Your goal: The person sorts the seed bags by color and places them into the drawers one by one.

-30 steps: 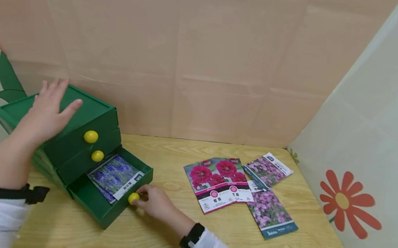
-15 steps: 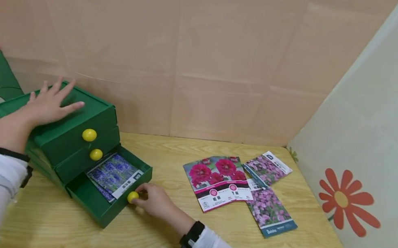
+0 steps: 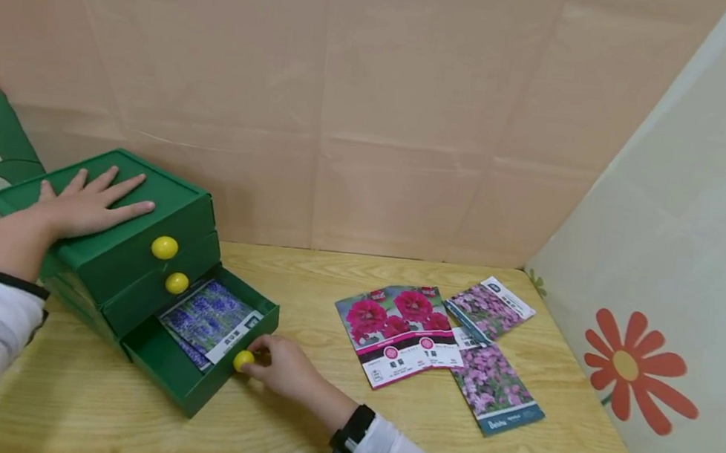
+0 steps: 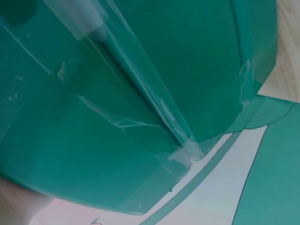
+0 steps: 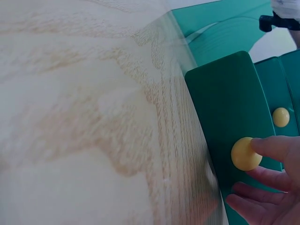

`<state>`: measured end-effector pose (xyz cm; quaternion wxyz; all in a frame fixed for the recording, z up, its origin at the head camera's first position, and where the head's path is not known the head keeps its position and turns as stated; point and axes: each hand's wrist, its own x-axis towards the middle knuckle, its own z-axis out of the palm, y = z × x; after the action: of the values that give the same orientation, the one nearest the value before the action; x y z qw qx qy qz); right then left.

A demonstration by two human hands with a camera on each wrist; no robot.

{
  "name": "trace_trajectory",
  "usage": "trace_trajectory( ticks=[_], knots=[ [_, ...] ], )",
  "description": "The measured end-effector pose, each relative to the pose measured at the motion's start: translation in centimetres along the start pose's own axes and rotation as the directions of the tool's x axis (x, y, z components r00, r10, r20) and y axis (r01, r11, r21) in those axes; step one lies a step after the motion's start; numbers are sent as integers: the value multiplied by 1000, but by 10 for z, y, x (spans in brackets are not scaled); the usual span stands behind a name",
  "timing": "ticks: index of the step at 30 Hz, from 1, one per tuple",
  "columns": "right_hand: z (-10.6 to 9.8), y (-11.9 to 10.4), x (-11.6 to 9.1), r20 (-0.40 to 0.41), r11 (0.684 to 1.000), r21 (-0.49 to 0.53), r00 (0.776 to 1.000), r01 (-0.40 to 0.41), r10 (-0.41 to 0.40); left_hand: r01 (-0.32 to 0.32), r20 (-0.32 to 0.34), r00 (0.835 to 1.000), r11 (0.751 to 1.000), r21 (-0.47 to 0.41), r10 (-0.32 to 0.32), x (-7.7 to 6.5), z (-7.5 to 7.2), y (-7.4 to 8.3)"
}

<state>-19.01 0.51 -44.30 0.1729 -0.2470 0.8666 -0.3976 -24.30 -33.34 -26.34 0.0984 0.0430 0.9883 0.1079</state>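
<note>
A green drawer box (image 3: pixel 191 255) with round yellow knobs stands at the left of the table, its bottom drawer (image 3: pixel 167 376) pulled out. Inside that drawer lie purple-flowered seed packets (image 3: pixel 211 320), one overlapping another. My left hand (image 3: pixel 86 206) rests flat on the box top with fingers spread. Between thumb and fingers, my right hand (image 3: pixel 286 369) pinches the bottom drawer's yellow knob (image 3: pixel 243 361); the right wrist view shows the same knob (image 5: pixel 246 153) against the drawer front. The left wrist view shows mostly the box's green side (image 4: pixel 117 117), with clear tape along its seams.
To the right on the wooden table (image 3: pixel 285 442) lie red-flowered packets (image 3: pixel 400 335). Next to them are pink-flowered packets, one behind (image 3: pixel 491 308) and one in front (image 3: pixel 495 391). A tan backdrop (image 3: pixel 416 113) closes the rear, and a pale flowered wall (image 3: pixel 691 241) the right.
My left hand has lowered onto the box top and spread its fingers there. The right hand still pinches the knob, and the drawer stays pulled out.
</note>
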Motion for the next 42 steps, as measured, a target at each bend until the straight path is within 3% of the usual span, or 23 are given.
trace_trajectory(
  ticks=[11, 25, 34, 42],
  knots=[
    [-5, -1, 2, -12, 999, -41, 1000, -9, 9, 2, -5, 1000, 1000, 2, -2, 1, 5, 15],
    [13, -33, 70, -5, 972, -235, 1000, 21, -23, -6, -11, 1000, 1000, -15, 6, 4, 11, 10],
    [30, -46, 98, -47, 989, -149, 999, -13, 6, -9, -26, 1000, 1000, -18, 9, 2, 7, 7],
    [40, -57, 105, -111, 984, -175, 994, -37, 18, -8, -26, 1000, 1000, -17, 7, 0, 7, 6]
  ],
)
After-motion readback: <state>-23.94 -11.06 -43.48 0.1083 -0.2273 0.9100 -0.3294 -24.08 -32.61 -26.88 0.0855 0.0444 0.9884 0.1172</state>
